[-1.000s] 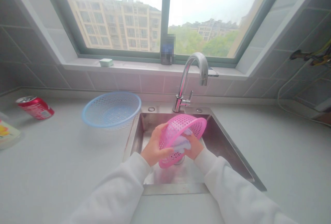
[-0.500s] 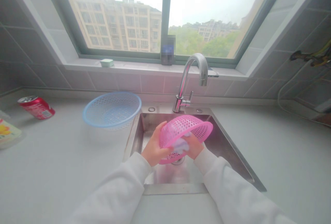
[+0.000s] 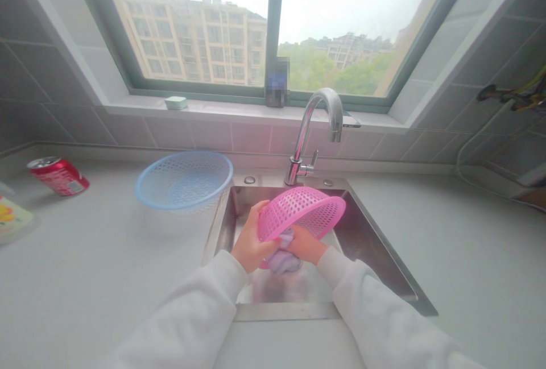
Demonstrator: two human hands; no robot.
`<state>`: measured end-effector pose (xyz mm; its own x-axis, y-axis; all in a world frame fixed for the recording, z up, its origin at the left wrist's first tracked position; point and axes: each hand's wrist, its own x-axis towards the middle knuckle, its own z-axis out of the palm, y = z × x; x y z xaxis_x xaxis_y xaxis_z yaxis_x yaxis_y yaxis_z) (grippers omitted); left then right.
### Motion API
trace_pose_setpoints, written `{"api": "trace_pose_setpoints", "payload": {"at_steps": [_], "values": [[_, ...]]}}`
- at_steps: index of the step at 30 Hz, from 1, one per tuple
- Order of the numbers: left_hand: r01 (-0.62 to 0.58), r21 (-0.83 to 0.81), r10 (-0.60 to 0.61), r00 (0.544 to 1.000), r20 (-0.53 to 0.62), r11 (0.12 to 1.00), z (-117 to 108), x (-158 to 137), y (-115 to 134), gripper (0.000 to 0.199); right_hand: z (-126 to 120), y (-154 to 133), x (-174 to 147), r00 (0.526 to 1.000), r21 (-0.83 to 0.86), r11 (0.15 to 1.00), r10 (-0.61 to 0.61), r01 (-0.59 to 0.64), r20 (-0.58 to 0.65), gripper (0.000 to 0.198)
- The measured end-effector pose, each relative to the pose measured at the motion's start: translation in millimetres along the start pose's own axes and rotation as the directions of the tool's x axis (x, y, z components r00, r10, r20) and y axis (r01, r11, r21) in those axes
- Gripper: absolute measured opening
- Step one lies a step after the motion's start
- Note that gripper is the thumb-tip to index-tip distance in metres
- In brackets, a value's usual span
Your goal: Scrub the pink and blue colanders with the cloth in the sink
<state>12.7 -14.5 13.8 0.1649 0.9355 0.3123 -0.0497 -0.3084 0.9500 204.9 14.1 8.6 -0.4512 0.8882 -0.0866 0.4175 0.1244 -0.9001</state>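
Observation:
Over the metal sink (image 3: 375, 244) I see a pink perforated colander (image 3: 298, 205), tilted on its side with its opening toward me and to the right. My left hand (image 3: 251, 244) grips its left edge, thumb at the rim. Inside the opening my right hand (image 3: 305, 244) is closed on a pale lilac cloth (image 3: 285, 261), pressed to the lower left part of the colander. The cloth bunches up and hangs below the fingers. My right fingertips are partly hidden by the cloth and the colander.
A blue mesh basket (image 3: 143, 193) stands left of the sink. Behind the sink rises a chrome faucet (image 3: 335, 113). Farther left are a tilted red can (image 3: 60, 177) and a container with a yellow pattern (image 3: 12, 218). A pale green block (image 3: 176, 103) lies on the windowsill.
My right hand and the cloth have moved left and down along the colander's inside, and more cloth shows. The colander has shifted slightly left.

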Motion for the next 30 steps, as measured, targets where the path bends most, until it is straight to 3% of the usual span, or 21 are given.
{"api": "trace_pose_setpoints", "payload": {"at_steps": [5, 9, 13, 18, 20, 22, 25, 28, 30], "values": [[-0.026, 0.037, 0.025, 0.999, 0.026, 0.999, 0.5, -1.5, 2.4, 0.082, -3.2, -13.8, -10.4, 0.986, 0.156, 0.984, -0.068, 0.092, -0.153, 0.037], [-0.042, -0.05, 0.045, 0.998, 0.053, 0.998, -0.4, -1.1, -2.0, 0.079, -10.0, -16.1, -13.6, 0.978, -0.058, 0.987, -0.157, 0.15, -0.139, 0.032], [-0.049, -0.106, 0.047, 0.999, -0.021, 0.993, -3.4, 0.5, -5.9, 0.079, -3.9, -13.2, -4.0, 0.996, -0.282, 0.959, -0.041, 0.017, -0.081, 0.03], [-0.049, -0.115, 0.041, 0.996, -0.076, 0.992, -7.3, 4.9, -5.8, 0.079, -11.1, -6.9, 2.9, 0.971, -0.485, 0.853, 0.094, -0.193, -0.221, 0.034], [-0.054, -0.111, 0.045, 0.996, -0.079, 0.992, -6.4, 4.8, -5.1, 0.079, -13.7, -7.1, 2.3, 0.968, -0.513, 0.832, 0.102, -0.209, -0.229, 0.036], [-0.038, -0.094, 0.032, 0.997, -0.069, 0.995, -4.4, 3.5, -4.2, 0.078, -11.6, -9.3, 1.0, 0.988, -0.444, 0.888, 0.065, -0.122, -0.142, 0.03], [0.017, -0.091, -0.023, 0.998, -0.059, 0.996, -2.0, 1.9, -2.7, 0.078, -3.1, -14.3, -0.8, 0.998, -0.18, 0.982, -0.055, 0.057, 0.013, 0.023], [0.047, -0.119, -0.054, 0.997, -0.052, 0.992, -1.4, 2.5, -1.0, 0.08, 2.8, -17.9, -1.5, 0.992, 0.07, 0.991, -0.113, 0.116, -0.046, 0.031], [0.057, -0.137, -0.061, 0.998, -0.028, 0.989, -1.6, 3.1, -0.1, 0.08, 3.4, -18.2, -1.1, 0.985, 0.141, 0.981, -0.116, 0.133, -0.126, 0.034]]}}
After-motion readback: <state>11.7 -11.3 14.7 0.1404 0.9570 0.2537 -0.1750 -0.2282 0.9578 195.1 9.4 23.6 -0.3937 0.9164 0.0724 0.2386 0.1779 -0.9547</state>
